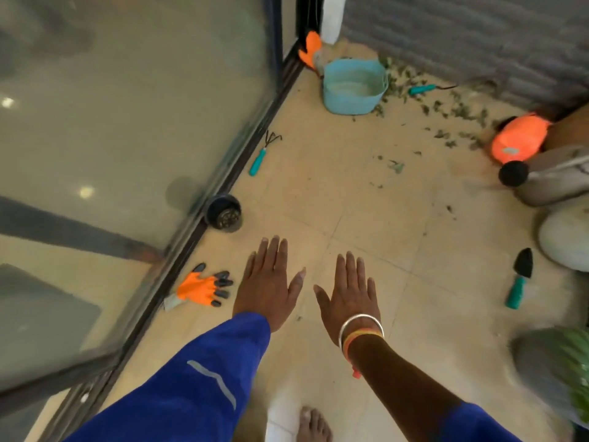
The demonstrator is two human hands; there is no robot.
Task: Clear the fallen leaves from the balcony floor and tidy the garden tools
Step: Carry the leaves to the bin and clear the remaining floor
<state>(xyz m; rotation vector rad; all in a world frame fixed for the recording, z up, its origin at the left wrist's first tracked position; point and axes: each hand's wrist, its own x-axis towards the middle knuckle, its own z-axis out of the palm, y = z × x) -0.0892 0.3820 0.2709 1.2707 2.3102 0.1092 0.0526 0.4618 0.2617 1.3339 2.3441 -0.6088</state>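
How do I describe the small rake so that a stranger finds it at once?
Follow the dark track of the glass door on the left toward the blue tub. The hand rake lies beside that track, between the black pot and the tub. Unlike the teal-handled trowel, it ends in spread black prongs.

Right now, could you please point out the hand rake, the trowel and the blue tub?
hand rake (258,161): head view, on its teal handle.
trowel (519,280): head view, where the black blade meets the teal handle.
blue tub (347,102): head view, on its front outer wall.
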